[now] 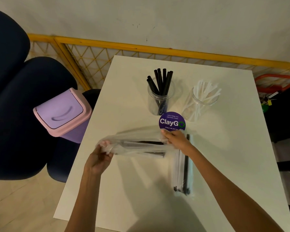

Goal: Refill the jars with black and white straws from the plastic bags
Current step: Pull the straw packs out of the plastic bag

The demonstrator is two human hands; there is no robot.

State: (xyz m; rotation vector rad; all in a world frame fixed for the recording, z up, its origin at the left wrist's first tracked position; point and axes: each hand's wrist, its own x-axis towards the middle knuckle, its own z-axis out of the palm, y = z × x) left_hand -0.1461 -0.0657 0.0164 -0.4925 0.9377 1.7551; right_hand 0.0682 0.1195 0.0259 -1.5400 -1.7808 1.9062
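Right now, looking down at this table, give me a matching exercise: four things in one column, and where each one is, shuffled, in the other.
Things:
1 black-straw jar
2 white-straw jar
3 wrinkled bag
4 lilac bin

Places:
A off the table, to its left
B gripped by the left hand and right hand
C far side of the table, on the right
D far side of the table, on the left

Pairs: 1-D, 2-C, 3-B, 4-A
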